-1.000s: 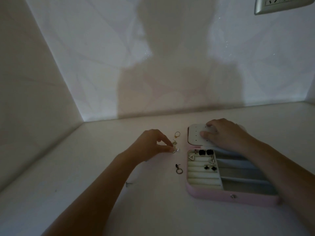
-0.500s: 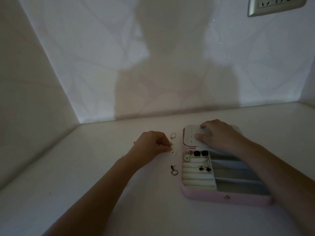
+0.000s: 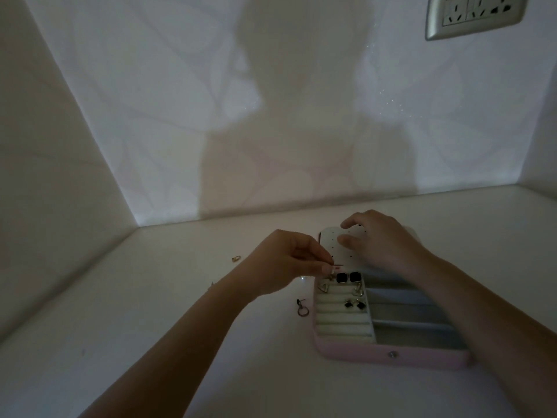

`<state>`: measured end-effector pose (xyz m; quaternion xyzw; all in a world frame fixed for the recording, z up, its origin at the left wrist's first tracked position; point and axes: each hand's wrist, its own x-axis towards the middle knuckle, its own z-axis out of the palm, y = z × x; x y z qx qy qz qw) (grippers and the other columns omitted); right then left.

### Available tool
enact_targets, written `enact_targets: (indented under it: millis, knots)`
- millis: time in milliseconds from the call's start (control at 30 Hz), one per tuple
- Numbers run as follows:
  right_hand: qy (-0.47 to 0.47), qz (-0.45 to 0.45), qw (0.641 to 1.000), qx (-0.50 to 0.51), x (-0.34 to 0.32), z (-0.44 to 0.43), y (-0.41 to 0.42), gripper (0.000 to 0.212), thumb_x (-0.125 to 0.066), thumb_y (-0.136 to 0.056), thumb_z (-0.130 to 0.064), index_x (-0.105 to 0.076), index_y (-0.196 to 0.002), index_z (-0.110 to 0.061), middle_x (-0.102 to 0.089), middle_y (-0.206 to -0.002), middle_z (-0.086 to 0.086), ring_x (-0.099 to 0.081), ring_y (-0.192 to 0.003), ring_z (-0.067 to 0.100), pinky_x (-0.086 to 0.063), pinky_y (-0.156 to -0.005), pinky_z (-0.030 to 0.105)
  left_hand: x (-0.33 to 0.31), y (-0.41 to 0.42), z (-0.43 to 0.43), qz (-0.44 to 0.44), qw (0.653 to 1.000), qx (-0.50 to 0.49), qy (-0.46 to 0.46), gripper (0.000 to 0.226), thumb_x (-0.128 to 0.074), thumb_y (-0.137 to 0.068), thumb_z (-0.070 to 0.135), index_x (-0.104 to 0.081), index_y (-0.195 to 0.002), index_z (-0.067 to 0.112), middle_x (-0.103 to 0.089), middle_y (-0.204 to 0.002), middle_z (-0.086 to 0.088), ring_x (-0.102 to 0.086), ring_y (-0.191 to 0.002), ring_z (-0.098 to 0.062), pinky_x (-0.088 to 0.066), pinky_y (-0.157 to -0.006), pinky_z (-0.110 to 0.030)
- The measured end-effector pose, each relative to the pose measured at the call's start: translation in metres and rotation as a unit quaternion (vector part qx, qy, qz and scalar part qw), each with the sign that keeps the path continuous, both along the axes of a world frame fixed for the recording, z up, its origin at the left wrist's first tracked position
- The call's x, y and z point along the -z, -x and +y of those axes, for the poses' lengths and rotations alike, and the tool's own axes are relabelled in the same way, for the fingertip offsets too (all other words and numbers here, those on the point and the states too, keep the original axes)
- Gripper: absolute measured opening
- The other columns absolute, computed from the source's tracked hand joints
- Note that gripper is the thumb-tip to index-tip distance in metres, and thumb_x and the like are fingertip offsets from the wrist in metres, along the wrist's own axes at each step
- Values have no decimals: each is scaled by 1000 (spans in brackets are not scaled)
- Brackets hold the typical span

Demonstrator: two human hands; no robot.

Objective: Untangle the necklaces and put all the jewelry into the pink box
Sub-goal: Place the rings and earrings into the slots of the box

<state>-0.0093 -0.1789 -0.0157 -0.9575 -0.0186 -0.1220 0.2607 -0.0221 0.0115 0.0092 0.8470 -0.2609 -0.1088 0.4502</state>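
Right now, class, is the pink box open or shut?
Open. The box shows its ring rolls and grey compartments, and its lid lies back behind them under the right hand.

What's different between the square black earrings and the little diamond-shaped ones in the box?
The square black earrings are larger and sit farthest back; the diamond-shaped earrings are smaller, stand on a corner, and sit nearer. Both are black pairs in the pink box.
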Motion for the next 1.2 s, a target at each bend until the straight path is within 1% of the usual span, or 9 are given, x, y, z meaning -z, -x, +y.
enact_targets:
  millis: [67,167,333,433,500,567,667,800,1200]
  knots:
    - [5,7,1000,-1,1,0,-1,36,-56,-93,-39,-56,-125,-23,-49,-136,1,-48,-122,18,-35,-96,29,0,0,-1,-23,999,-1,-42,10,-74,-78,21,-70,-75,30,-70,-80,7,-61,-75,-18,-51,-78,-26]
    - [12,14,1000,-4,3,-1,-2,37,-55,-93,-40,-56,-126,-23,-49,-135,1,-48,-121,17,-35,-94,28,3,-2,-2,-6,998,-15,-65,9,-75,-76,28,-70,-74,35,-53,-56,24,-40,-59,-6,-34,-64,-19]
    - [23,20,1000,-6,3,-1,-2,37,-56,-93,-40,-55,-126,-22,-49,-135,2,-49,-120,18,-37,-96,30,10,-2,-5,16,997,-12,-74,4,-75,-76,32,-75,-80,32,-39,-57,7,-34,-53,-5,-30,-59,-21]
    - [23,22,999,-8,3,-1,-1,38,-56,-94,-39,-55,-127,-22,-48,-135,2,-48,-120,18,-37,-96,30,14,-4,-8,-22,995,3,-101,5,-74,-77,33,-75,-82,34,-61,-76,-5,-52,-70,-16,-43,-78,-29]
    - [22,19,1000,-9,4,-1,-1,38,-56,-94,-39,-54,-127,-22,-48,-135,2,-49,-120,18,-37,-96,29,16,-4,-9,-40,993,13,-114,11,-71,-81,29,-76,-91,28,-70,-96,-2,-60,-90,-13,-44,-90,-22]
    - [25,18,999,-12,4,-1,-1,37,-55,-94,-38,-54,-128,-22,-48,-135,1,-48,-120,17,-37,-97,30,17,-4,-9,-69,988,17,-135,16,-68,-85,26,-75,-99,22,-69,-97,7,-58,-94,-5,-40,-88,-11]
    - [30,17,999,-16,5,-2,-2,37,-55,-94,-39,-55,-127,-22,-49,-134,2,-49,-119,17,-38,-96,30,16,-3,-11,-112,981,26,-157,17,-65,-88,26,-74,-102,24,-58,-83,20,-52,-90,-5,-43,-91,-23]
    - [29,17,999,-18,5,-2,-2,37,-55,-94,-39,-55,-127,-21,-49,-134,3,-48,-120,18,-37,-97,30,16,-2,-12,-143,975,25,-165,16,-66,-87,28,-74,-100,27,-49,-76,20,-45,-76,0,-39,-76,-20]
    - [33,17,999,-19,5,-2,-1,37,-55,-94,-38,-54,-128,-21,-49,-133,2,-48,-120,18,-37,-98,31,22,-3,-15,-169,972,-40,-161,15,-75,-77,35,-72,-88,27,-45,-78,18,-40,-73,4,-28,-61,-13]
